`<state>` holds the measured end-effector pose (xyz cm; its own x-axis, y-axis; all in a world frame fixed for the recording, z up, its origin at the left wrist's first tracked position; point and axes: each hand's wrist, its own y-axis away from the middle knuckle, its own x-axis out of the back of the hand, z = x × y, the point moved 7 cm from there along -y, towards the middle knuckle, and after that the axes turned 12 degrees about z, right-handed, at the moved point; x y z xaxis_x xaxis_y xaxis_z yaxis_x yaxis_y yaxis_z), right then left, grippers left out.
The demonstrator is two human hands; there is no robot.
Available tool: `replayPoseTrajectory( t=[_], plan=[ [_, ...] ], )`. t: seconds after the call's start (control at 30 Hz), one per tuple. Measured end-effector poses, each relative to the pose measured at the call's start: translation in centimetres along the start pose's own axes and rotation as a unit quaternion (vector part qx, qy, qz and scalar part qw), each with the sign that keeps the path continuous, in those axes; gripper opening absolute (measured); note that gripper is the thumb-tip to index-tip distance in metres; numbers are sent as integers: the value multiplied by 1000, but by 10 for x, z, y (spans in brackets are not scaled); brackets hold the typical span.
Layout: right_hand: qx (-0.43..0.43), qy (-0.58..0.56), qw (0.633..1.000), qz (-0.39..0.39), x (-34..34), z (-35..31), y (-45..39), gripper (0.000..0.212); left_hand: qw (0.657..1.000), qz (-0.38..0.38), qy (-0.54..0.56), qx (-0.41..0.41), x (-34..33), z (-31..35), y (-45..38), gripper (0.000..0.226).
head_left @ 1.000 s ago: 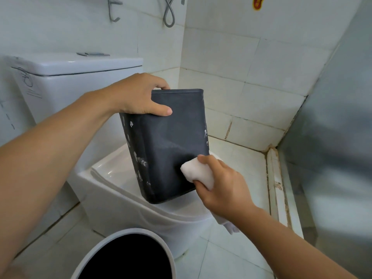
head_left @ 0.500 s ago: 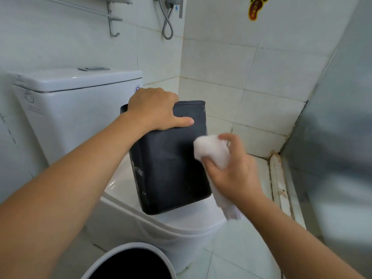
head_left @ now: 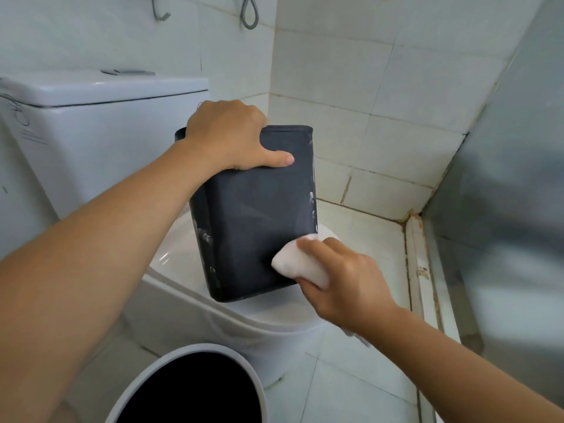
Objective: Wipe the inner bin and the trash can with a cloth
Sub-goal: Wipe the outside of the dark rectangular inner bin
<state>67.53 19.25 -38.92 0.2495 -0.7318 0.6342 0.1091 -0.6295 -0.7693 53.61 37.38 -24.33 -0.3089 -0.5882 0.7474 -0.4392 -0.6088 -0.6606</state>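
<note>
From the head view, the dark grey inner bin (head_left: 256,215) stands tilted on the closed lid of a white toilet (head_left: 183,261), its lower edge resting near the front edge of that lid and its top leaning back toward the cistern (head_left: 100,117). The left hand (head_left: 232,135) grips the bin's upper edge, fingers curled over the top and out of sight behind it, thumb laid flat along the near face. White smears and flecks show along the bin's left side and right edge. The right hand (head_left: 345,282) holds a bunched white cloth (head_left: 299,264), fingers curled round it, and presses it against the bin's near face at the lower right corner; a loose end of the cloth hangs below the wrist. Both bare forearms reach in from the bottom corners of the picture. On the tiled floor (head_left: 345,383) in front of the toilet, at the bottom edge of the picture, stands the round trash can (head_left: 183,355), white on the outside with a dark open inside, apart from both hands and from the bin. White wall tiles (head_left: 351,87) rise behind the toilet, with a metal hook (head_left: 161,13) and a loop of grey hose (head_left: 248,13) hanging at the top. A pale grey panel (head_left: 503,178) fills the right side, meeting the floor along a stained white sill (head_left: 419,270).
</note>
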Motion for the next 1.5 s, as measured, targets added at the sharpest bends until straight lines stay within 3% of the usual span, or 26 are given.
replayPoseTrajectory(
  t=[0.13, 0.27, 0.57, 0.8, 1.0, 1.07, 1.17, 1.23, 1.4, 1.5],
  plan=[
    [22, 38, 999, 18, 2, -11, -9, 55, 1000, -8, -5, 0, 3, -1, 1, 71],
    [-42, 29, 994, 92, 5, -11, -41, 53, 1000, -17, -10, 1, 3, -1, 1, 73],
    [6, 32, 999, 12, -5, -18, 1, 50, 999, -39, -11, 8, 0, -2, 1, 71],
    [-172, 56, 983, 40, 2, 14, -38, 41, 999, -35, -24, 17, 2, -6, 3, 72],
    [-25, 15, 1000, 10, -11, -32, -10, 47, 999, -34, -19, 23, 2, -7, 3, 72],
    [-60, 26, 998, 14, -9, -13, -13, 46, 999, -30, -16, 19, 2, -6, 3, 71],
    [-194, 60, 979, 8, -1, 30, -20, 40, 999, -24, -16, 22, 3, -7, 4, 70],
    [-222, 72, 972, 15, 1, 32, -18, 37, 999, -24, -18, 27, 3, -6, 4, 70],
    [-43, 30, 999, -3, -14, -30, 1, 44, 999, -25, -24, 30, 2, -8, 4, 73],
    [-108, 40, 993, 6, -12, -2, -4, 43, 999, -19, -12, 26, 3, -7, 5, 71]
  ],
)
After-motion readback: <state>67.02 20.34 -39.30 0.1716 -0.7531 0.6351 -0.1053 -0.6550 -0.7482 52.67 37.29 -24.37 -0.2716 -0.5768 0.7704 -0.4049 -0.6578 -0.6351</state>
